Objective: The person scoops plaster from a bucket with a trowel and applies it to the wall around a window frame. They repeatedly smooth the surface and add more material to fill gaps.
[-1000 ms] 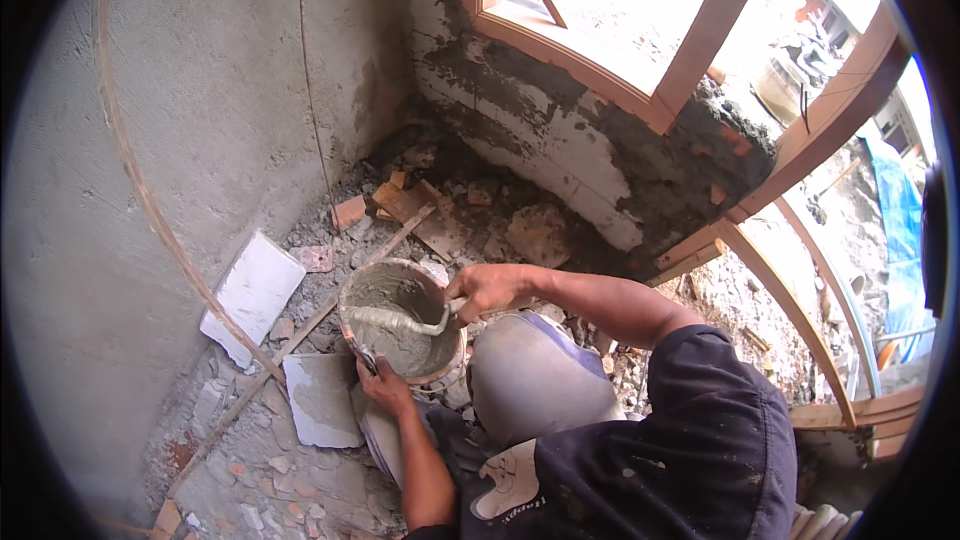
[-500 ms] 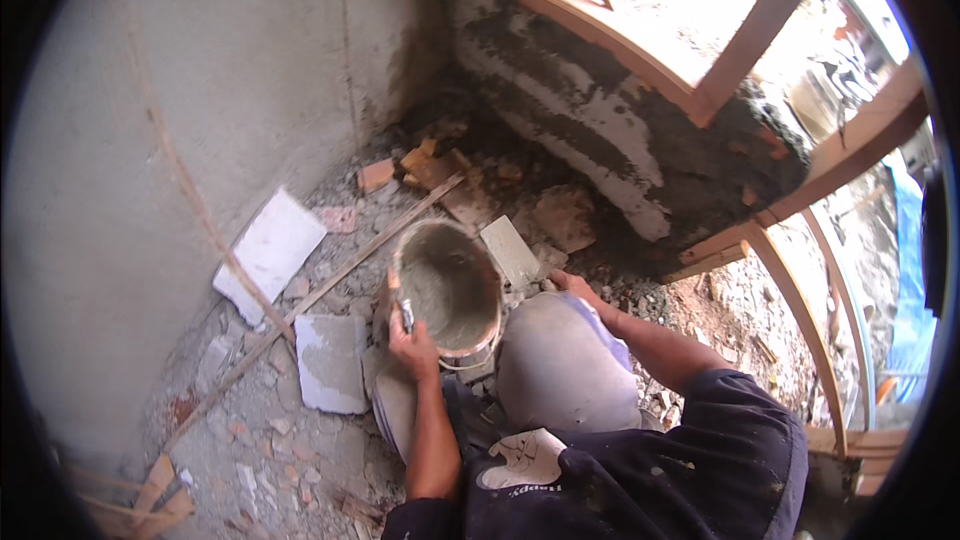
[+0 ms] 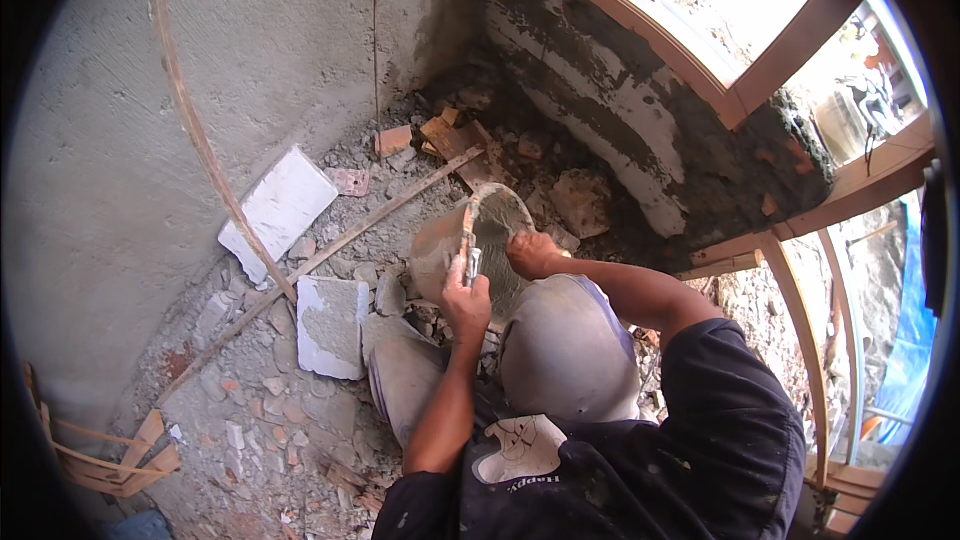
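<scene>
A mortar-smeared bucket (image 3: 436, 252) stands in front of my knees, tilted with its mouth toward the right. Wet grey mortar (image 3: 492, 252) coats its inside. My left hand (image 3: 466, 304) is closed on the near rim. A small silvery piece (image 3: 474, 262) shows by its fingers; I cannot tell what it belongs to. My right hand (image 3: 535, 254) is closed at the bucket's mouth, and whatever its fingers hold is hidden.
A white slab (image 3: 280, 208) leans by the plastered wall (image 3: 290, 50); a grey-faced slab (image 3: 332, 328) lies left of my knee. A long wooden strip (image 3: 345, 238) crosses the rubble. A brick (image 3: 393, 141) lies near the corner. The wooden window frame (image 3: 690, 65) rises at the right.
The bucket has tipped over to the right, with my left hand on its rim. My right hand has moved up to its mouth, and the flat rectangular plate beside that hand no longer shows there.
</scene>
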A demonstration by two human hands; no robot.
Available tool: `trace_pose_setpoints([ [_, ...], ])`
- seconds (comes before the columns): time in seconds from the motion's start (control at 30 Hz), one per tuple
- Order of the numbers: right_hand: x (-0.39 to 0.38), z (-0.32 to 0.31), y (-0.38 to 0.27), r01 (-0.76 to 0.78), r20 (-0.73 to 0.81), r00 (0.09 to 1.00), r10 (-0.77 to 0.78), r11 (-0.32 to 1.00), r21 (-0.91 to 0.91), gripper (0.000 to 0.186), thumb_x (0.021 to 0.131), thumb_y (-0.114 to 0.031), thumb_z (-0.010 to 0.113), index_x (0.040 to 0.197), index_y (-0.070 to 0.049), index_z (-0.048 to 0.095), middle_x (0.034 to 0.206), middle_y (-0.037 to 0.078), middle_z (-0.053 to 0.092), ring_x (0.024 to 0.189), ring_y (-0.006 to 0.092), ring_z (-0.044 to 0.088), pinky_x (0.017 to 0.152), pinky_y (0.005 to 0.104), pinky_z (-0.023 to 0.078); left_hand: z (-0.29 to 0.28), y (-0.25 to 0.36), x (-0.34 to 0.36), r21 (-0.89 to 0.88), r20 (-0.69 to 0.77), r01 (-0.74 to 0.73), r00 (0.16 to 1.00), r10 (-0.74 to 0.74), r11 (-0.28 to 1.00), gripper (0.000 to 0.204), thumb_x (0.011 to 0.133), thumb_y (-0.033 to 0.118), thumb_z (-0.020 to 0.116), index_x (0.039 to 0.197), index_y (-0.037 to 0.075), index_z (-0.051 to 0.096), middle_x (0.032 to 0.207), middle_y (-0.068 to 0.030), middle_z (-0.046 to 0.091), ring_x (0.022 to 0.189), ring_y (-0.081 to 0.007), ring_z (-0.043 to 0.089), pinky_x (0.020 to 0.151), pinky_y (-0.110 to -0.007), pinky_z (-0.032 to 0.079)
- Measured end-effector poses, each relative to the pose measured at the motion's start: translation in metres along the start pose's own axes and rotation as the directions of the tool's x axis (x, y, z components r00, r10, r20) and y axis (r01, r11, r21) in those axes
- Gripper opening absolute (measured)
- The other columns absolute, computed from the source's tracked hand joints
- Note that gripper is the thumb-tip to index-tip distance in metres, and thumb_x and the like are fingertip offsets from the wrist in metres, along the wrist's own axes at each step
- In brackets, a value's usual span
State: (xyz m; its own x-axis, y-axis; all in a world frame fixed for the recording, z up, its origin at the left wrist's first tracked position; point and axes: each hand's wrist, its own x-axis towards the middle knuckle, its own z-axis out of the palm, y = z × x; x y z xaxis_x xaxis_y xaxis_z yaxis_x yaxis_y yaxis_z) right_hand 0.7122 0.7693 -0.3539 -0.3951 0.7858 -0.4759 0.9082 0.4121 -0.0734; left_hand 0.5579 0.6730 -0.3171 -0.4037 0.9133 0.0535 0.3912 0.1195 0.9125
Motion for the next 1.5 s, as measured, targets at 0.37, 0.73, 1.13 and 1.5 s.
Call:
trace_pose_setpoints([
  [0.37,-0.056,0.064,0.029,0.134,0.094,0.945,-0.314,0.633,0.762,0.024,0.089,-0.019,0.058,0.102,-0.001,0.068,0.103,0.022,0.07,0.096,0.0394,0.07,0.08,0.0476,0.056,-0.037,-0.019,0.02,-0.077,0.017,0.024,1.0,-0.023,0.997,0.05,0.077,0.012,0.06,0.123,-0.007,0.062,0.105,-0.0208,0.071,0.094,-0.0272,0.07,0.085,-0.037,0.052],
  [0.73,-0.072,0.025,0.029,-0.027,0.021,1.0,0.018,0.793,0.609,0.027,0.085,-0.022,0.062,0.105,-0.005,0.067,0.1,0.022,0.07,0.098,0.0422,0.068,0.082,0.0485,0.054,-0.051,-0.077,0.03,-0.316,-0.105,0.084,0.987,-0.123,0.945,0.051,0.075,0.005,0.056,0.125,-0.009,0.06,0.108,-0.0134,0.068,0.096,-0.0193,0.063,0.088,-0.031,0.049],
  [1.13,-0.039,-0.069,-0.007,0.663,-0.354,0.745,-0.565,0.57,0.486,0.021,0.076,-0.02,0.069,0.091,-0.005,0.07,0.078,0.012,0.062,0.073,0.0332,0.066,0.063,0.0415,0.051,-0.08,-0.111,0.048,-0.415,-0.144,0.232,0.938,-0.315,0.88,0.054,0.077,0.0,0.052,0.129,-0.011,0.055,0.114,-0.0169,0.064,0.099,-0.0267,0.062,0.092,-0.034,0.047],
  [1.5,-0.114,0.041,0.115,-0.171,0.061,0.721,0.69,0.091,0.981,0.027,0.085,-0.026,0.065,0.083,0.001,0.067,0.071,0.01,0.065,0.058,0.0187,0.062,0.053,0.0361,0.049,-0.087,-0.087,0.03,-0.369,-0.221,0.197,0.931,-0.292,0.908,0.054,0.076,0.012,0.055,0.123,-0.015,0.057,0.11,-0.0245,0.066,0.096,-0.0317,0.064,0.09,-0.038,0.049],
])
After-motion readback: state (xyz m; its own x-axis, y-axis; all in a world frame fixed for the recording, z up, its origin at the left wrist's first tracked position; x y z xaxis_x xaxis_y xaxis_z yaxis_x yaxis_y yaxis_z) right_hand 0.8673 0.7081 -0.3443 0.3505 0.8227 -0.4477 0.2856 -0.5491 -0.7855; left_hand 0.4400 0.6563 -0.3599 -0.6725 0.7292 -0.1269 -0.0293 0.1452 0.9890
